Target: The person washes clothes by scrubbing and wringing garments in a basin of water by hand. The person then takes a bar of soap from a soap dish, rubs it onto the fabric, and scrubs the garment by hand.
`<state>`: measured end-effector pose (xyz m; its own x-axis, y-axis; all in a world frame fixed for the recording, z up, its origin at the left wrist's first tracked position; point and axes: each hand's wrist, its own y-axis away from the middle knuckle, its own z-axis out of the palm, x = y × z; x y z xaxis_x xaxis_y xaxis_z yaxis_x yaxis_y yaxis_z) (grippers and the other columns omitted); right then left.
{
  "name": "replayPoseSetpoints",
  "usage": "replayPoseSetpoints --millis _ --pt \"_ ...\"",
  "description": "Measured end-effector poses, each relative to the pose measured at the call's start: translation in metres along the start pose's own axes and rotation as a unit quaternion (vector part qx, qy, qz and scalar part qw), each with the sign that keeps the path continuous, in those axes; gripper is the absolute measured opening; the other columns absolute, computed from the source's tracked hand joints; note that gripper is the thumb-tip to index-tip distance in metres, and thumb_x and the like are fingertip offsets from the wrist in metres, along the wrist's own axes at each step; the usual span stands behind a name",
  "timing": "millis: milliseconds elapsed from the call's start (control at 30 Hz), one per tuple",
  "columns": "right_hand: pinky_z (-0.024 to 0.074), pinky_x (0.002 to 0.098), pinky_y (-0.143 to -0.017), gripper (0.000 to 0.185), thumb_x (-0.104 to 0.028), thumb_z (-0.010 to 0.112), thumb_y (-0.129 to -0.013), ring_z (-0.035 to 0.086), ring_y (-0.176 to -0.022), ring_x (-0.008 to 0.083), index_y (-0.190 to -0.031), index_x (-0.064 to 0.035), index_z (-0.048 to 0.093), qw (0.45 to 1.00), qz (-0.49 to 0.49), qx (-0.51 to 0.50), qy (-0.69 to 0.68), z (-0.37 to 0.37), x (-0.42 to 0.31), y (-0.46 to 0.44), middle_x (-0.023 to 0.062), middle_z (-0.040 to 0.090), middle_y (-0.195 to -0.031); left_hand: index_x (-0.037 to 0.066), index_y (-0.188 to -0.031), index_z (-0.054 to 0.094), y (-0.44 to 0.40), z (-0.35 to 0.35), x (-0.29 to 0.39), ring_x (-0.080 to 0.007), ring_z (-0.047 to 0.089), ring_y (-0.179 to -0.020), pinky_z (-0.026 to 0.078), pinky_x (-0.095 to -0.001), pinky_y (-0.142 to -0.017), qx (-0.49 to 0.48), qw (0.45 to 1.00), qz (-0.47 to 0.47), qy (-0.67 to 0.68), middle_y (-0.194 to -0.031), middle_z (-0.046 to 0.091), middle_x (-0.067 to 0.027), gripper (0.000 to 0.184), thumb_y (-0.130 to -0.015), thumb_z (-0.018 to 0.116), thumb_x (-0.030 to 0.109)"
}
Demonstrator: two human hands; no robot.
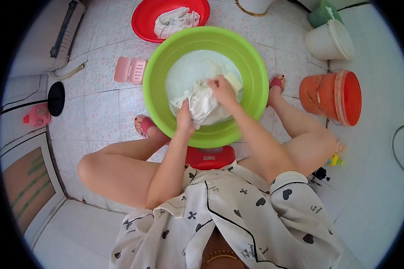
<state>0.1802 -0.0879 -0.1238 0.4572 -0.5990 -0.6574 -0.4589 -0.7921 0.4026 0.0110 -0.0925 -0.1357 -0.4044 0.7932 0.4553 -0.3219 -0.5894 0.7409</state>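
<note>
A large green basin (155, 114) stands in front of me with cloudy, whitish water (186, 69) in it. In the water is a bunched white cloth (203, 105). Its near left side is gripped by my left hand (185, 116), thumb on top. My right hand (221, 90) is closed on the upper right part of the cloth, fingers curled; what lies under them is partly hidden. Just beyond that hand, against the basin's right inner side, is a pale cream block-like thing (233, 81), whose kind I cannot make out.
Behind the basin sits a red basin (141, 22) with white cloth (177, 21) in it. A pink soap box (129, 70) lies opened at left. To the right are an orange bucket (321, 96) and a white bucket (322, 42). A pink bottle (38, 115) stands far left.
</note>
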Motion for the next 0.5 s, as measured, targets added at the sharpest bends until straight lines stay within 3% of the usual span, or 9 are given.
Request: replayPoseSetpoints --millis 67,167,333,467,500 --pt "0.0438 0.0425 -0.086 0.039 -0.026 0.062 -0.079 0.055 -0.101 0.0323 -0.11 -0.0039 0.052 0.995 -0.035 0.081 0.055 -0.004 0.045 -0.024 0.0146 0.058 -0.105 -0.001 -0.125 0.046 -0.006 -0.009 0.002 -0.0237 0.057 -0.106 0.047 -0.0371 -0.089 0.034 0.999 0.014 -0.028 -0.117 0.057 -0.0124 0.042 -0.094 0.046 0.027" --pt "0.0425 0.0423 -0.09 0.052 -0.018 0.068 -0.072 0.05 -0.109 0.0326 -0.116 -0.0015 0.046 0.982 0.006 0.105 0.154 -0.012 0.076 -0.051 0.015 0.052 -0.115 -0.006 -0.125 0.045 -0.005 -0.01 0.004 -0.0233 0.057 -0.105 0.047 -0.0345 -0.088 0.071 0.994 0.018 -0.082 -0.12 0.055 -0.0144 0.046 -0.091 0.05 0.025" --pt "0.0386 0.0408 -0.098 0.075 -0.022 0.071 -0.069 0.046 -0.117 0.0331 -0.13 0.0026 0.033 0.971 0.03 0.02 0.235 -0.009 0.095 -0.084 0.0204 0.047 -0.125 -0.007 -0.124 0.045 -0.015 -0.021 -0.001 -0.0226 0.056 -0.105 0.046 -0.0336 -0.087 0.073 0.986 0.008 -0.151 -0.12 0.055 -0.0147 0.048 -0.09 0.052 0.025" --pt "0.0377 0.0415 -0.1 0.091 -0.027 0.074 -0.067 0.046 -0.119 0.0345 -0.137 0.0031 0.024 0.966 0.09 -0.065 0.235 0.0 0.104 -0.103 0.022 0.044 -0.132 -0.005 -0.115 0.052 -0.026 -0.03 -0.001 -0.0225 0.062 -0.091 0.051 -0.0357 -0.079 0.096 0.984 -0.021 -0.147 -0.106 0.062 -0.0131 0.04 -0.09 0.054 0.026" --pt "0.0391 0.0412 -0.099 0.088 -0.026 0.074 -0.066 0.048 -0.118 0.0354 -0.135 0.0036 0.028 0.966 0.102 -0.076 0.223 0.002 0.107 -0.106 0.0224 0.046 -0.13 -0.005 -0.115 0.052 -0.02 -0.019 0.009 -0.0229 0.063 -0.089 0.051 -0.0355 -0.079 0.101 0.983 -0.03 -0.147 -0.105 0.062 -0.0131 0.04 -0.09 0.054 0.026"
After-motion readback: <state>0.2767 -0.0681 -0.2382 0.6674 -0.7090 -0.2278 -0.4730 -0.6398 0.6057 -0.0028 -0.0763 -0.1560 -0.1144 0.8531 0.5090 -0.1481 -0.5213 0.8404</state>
